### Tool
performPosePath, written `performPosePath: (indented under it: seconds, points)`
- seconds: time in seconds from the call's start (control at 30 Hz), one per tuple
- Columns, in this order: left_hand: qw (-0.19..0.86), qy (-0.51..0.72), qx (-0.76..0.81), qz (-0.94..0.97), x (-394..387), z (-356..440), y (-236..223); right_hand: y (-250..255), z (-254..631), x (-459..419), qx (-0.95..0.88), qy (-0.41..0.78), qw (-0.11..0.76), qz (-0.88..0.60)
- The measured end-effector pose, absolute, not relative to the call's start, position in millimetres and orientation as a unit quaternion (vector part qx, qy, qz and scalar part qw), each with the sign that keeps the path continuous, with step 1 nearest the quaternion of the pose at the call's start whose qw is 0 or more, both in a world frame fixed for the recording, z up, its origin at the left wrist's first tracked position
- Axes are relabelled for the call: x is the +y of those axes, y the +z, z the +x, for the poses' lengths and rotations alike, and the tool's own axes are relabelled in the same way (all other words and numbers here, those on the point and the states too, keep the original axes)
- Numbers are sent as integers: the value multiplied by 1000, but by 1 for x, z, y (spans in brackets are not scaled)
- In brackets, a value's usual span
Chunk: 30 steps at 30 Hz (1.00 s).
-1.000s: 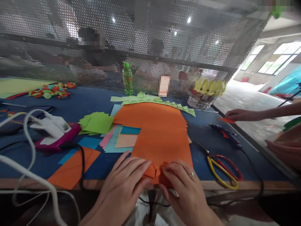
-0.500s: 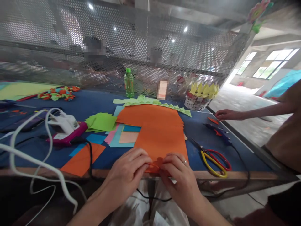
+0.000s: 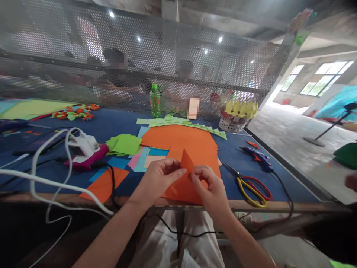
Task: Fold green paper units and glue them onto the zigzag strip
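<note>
Between both hands a small folded piece of orange paper [image 3: 186, 160] stands up, its pointed tip upward. My left hand [image 3: 164, 175] pinches its left side with thumb and fingers. On the right side, my right hand [image 3: 206, 182] pinches it near the lower edge. Beneath them lie large orange paper sheets [image 3: 178, 135] on the blue table [image 3: 234, 143]. A strip of pale green folded points [image 3: 195, 124] rests along the far edge of the sheets. To the left is a stack of lime green paper squares [image 3: 124, 144].
Scissors [image 3: 248, 188] and a blue glue gun [image 3: 258, 158] lie at right. Behind stand a green bottle [image 3: 155, 101] and a basket with yellow paper points [image 3: 234, 117]. A magenta power strip [image 3: 89, 158] with white cables is at left. A perforated metal screen [image 3: 134, 67] stands behind the table.
Both hands have risen from the table's front edge, lifting the small orange piece, which now shows a pointed fold. The other person's hand at the right has left the glue gun area.
</note>
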<state>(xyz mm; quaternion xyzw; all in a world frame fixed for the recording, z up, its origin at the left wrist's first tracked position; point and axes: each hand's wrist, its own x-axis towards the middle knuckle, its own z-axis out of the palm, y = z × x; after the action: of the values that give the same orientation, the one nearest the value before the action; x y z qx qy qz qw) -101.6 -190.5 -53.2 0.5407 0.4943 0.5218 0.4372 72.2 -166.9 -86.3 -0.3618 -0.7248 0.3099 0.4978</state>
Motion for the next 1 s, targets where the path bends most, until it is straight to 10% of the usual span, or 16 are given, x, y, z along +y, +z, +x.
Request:
performPosePath:
  seconds: [0.63, 1.0]
  points:
    - [460, 553, 475, 507, -178, -95, -65, -85, 60, -150, -579, 539, 501, -351]
    - [485, 566, 429, 511, -193, -82, -61, -82, 76, -134, -369, 828, 364, -214]
